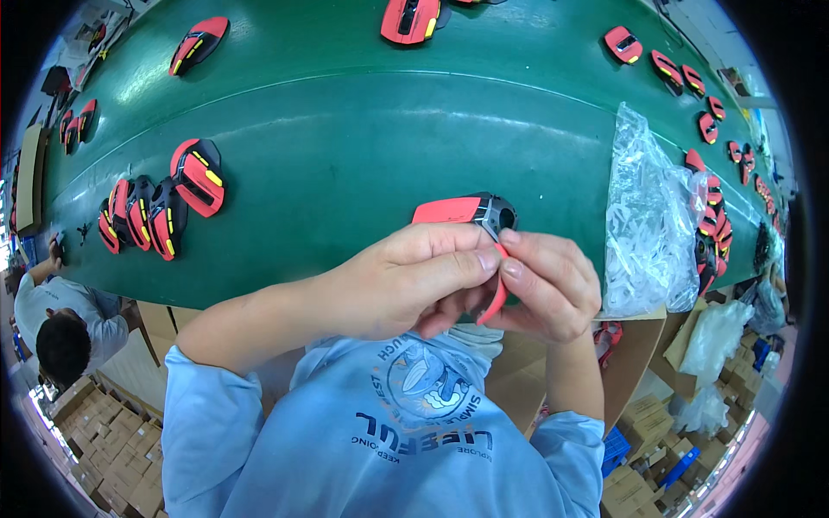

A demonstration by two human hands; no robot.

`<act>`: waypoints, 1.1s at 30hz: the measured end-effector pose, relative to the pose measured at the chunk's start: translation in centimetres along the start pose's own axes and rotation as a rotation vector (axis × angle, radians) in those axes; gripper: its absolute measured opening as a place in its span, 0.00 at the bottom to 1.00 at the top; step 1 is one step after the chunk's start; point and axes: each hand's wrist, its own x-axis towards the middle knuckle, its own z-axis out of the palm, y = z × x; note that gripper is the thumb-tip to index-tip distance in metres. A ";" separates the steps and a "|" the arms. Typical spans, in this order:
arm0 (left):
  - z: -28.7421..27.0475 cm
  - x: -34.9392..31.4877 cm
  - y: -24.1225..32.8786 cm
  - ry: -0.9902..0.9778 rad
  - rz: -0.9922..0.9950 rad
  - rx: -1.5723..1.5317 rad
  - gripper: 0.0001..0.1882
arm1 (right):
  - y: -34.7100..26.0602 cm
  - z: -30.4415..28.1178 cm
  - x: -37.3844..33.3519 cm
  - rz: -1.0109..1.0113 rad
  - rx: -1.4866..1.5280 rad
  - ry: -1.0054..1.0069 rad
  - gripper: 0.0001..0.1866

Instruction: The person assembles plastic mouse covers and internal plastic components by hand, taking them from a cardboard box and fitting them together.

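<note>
My left hand [432, 278] is closed, its thumb and fingers pinching a curved red plastic piece [495, 301] near the table's front edge. My right hand [553, 287] grips the same piece from the other side, thumb and fingertips meeting the left thumb. Part of the piece is hidden by the fingers. Right behind my hands a red and black plastic shell [449, 210] with a round dark opening lies at the green table [363, 155]. I cannot tell whether the left fingers touch this shell.
Several red and black shells with yellow strips [169, 216] stand to the left. More lie along the far side, including a shell [411, 19]. A clear plastic bag [649, 226] of small translucent parts sits right. Another person [67, 332] works at far left. Cardboard boxes [635, 492] fill the floor.
</note>
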 end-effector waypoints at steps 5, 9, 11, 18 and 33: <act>0.2 0.7 -2.6 -0.042 -0.152 -0.237 0.16 | -0.1 0.0 -2.7 -0.092 0.065 0.040 0.21; 0.5 1.0 -3.8 -0.049 -0.142 -0.397 0.18 | -0.8 -0.1 -2.8 -0.045 0.086 0.007 0.23; 0.4 1.1 -4.0 -0.043 -0.143 -0.467 0.19 | -0.8 0.0 -2.6 0.035 0.165 0.042 0.25; -4.0 2.2 -3.2 0.495 0.929 1.371 0.30 | 4.3 -3.0 -0.6 0.333 0.023 -0.133 0.35; -8.6 2.7 -3.7 0.304 0.769 1.660 0.42 | 3.4 -0.2 -1.9 0.337 -0.164 -0.456 0.37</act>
